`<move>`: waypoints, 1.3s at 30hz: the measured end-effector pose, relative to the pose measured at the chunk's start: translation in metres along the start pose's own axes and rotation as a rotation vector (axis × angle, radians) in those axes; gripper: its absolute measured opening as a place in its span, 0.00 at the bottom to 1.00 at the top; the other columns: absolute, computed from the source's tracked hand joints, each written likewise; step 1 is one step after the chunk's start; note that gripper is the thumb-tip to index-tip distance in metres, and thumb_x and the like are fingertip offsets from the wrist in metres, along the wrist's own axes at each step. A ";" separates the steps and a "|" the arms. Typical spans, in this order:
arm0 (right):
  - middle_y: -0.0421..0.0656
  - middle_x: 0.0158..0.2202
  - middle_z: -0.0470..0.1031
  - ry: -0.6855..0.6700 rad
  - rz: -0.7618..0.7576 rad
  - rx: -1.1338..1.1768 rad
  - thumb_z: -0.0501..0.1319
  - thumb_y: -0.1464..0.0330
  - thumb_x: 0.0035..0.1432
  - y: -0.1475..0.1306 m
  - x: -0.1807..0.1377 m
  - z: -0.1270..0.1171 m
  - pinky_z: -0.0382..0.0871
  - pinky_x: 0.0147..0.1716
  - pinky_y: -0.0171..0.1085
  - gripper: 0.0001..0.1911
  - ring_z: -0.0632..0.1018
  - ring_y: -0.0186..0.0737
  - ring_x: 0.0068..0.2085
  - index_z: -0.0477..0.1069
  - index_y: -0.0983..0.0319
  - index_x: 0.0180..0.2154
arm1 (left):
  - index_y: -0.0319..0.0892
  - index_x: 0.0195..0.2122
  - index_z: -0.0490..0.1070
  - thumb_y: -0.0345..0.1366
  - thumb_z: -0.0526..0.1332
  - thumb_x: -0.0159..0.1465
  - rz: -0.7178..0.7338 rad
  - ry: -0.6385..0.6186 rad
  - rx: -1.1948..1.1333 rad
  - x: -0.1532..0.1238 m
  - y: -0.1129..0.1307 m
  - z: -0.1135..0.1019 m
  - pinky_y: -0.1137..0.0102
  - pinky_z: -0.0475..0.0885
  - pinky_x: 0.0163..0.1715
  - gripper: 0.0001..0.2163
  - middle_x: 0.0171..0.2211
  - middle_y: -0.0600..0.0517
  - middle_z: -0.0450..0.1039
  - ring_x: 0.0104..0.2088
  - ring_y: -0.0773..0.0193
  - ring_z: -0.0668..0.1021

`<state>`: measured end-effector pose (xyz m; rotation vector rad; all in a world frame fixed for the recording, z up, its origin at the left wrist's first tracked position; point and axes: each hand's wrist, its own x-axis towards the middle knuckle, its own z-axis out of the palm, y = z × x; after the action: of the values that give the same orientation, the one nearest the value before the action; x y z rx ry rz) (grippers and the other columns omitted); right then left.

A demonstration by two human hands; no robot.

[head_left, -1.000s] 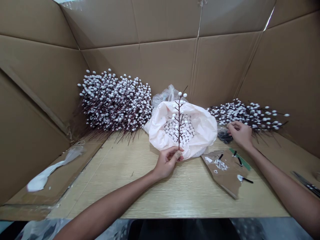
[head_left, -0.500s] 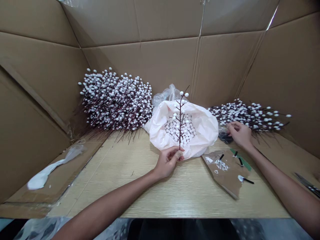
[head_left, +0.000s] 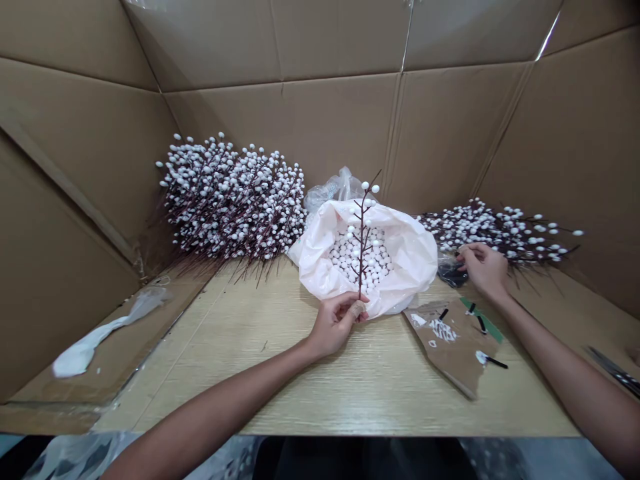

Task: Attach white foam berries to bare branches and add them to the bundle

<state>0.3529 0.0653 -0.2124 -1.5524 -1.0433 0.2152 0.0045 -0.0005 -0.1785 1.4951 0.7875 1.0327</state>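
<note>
My left hand (head_left: 337,323) pinches the bottom of an artificial berry branch (head_left: 361,250), a brown stem held upright with white berries on several of its twigs. Behind the branch lies an open white plastic bag (head_left: 313,267) full of loose white berries (head_left: 343,257). At the right, my right hand (head_left: 484,268) has its thumb and fingers closed together beside a small clear bag with black contents (head_left: 451,275). What those fingertips hold, if anything, is too small to make out.
A big heap of berry branches (head_left: 235,200) lies back left, a smaller pile (head_left: 490,230) back right. A cardboard scrap (head_left: 455,360) bears white glue and black sticks. Scissors (head_left: 615,370) lie far right, a white glue bag (head_left: 95,343) at left. Cardboard walls (head_left: 340,127) enclose the table.
My right hand has shifted slightly to the right by the small clear bag. My left hand and the berry branch have stayed nearly still.
</note>
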 end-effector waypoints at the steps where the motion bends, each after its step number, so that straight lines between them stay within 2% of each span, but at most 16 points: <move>1: 0.40 0.22 0.72 0.007 0.003 0.001 0.57 0.65 0.48 0.001 0.001 0.000 0.70 0.18 0.33 0.08 0.73 0.36 0.21 0.71 0.62 0.27 | 0.34 0.37 0.72 0.49 0.63 0.56 0.000 0.000 -0.001 0.000 0.000 0.000 0.73 0.69 0.30 0.20 0.24 0.50 0.72 0.26 0.68 0.73; 39: 0.40 0.20 0.73 -0.034 0.016 -0.023 0.58 0.66 0.46 -0.004 -0.003 -0.001 0.70 0.18 0.33 0.06 0.74 0.38 0.20 0.70 0.61 0.25 | 0.35 0.36 0.72 0.48 0.62 0.58 0.012 -0.006 0.015 -0.001 0.002 0.001 0.72 0.67 0.30 0.18 0.24 0.50 0.72 0.26 0.67 0.72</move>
<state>0.3499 0.0627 -0.2101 -1.5825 -1.0641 0.2424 0.0046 -0.0017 -0.1767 1.5168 0.7843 1.0323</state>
